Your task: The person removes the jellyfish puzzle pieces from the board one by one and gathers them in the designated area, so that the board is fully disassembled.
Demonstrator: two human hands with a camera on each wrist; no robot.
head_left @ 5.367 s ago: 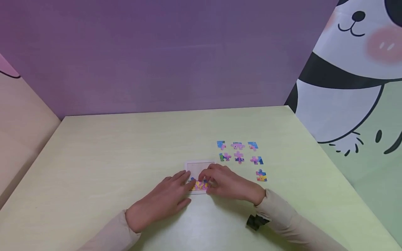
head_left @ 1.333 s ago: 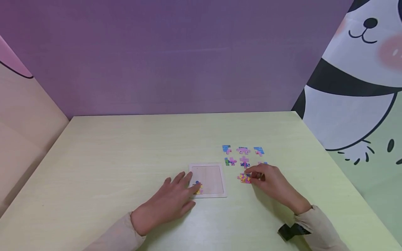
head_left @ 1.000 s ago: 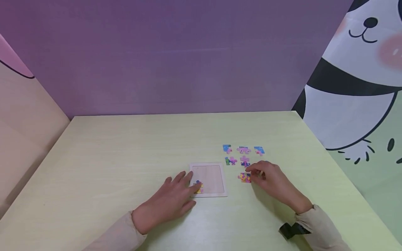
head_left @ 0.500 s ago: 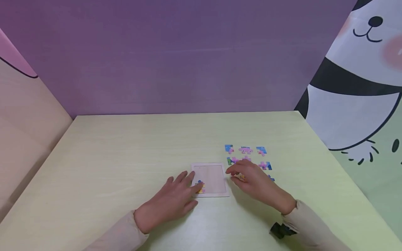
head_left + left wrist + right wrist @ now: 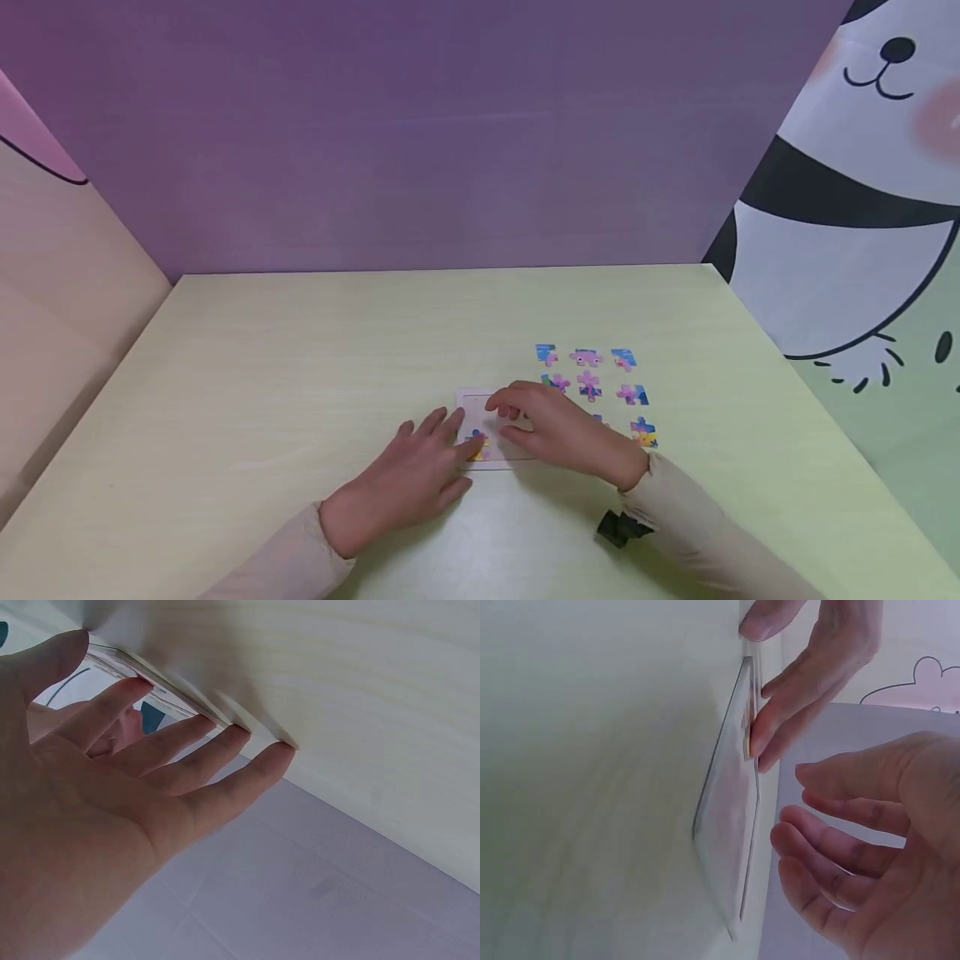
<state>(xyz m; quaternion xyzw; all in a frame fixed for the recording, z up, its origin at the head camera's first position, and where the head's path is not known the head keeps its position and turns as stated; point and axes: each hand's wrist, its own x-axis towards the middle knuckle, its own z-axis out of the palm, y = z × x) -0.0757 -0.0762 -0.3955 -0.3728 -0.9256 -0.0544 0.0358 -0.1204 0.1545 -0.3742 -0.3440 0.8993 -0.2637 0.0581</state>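
Note:
In the head view a shallow white puzzle tray (image 5: 517,463) lies flat on the table. One yellow and blue jigsaw piece (image 5: 482,452) sits in its lower left corner. My left hand (image 5: 401,475) lies with fingers spread at the tray's left side, its index finger touching that piece. Above the tray's right part hovers my right hand (image 5: 566,433), fingers loosely bent. The right wrist view shows a gap between that hand and the tray (image 5: 727,817), with no piece in its fingers. In the left wrist view, fingertips (image 5: 281,750) of the left hand touch the table.
Several jigsaw pieces lie in rows right of the tray, among them a pink one with eyes (image 5: 587,357) and a yellow and blue one (image 5: 643,432). One piece (image 5: 597,418) is mostly hidden behind the right hand. A purple wall (image 5: 420,150) stands behind the table.
Earlier the tray's bottom row held more pieces. My right hand set a yellow piece down right of the tray, let go, and moved left over the tray. The left hand stays at the tray.

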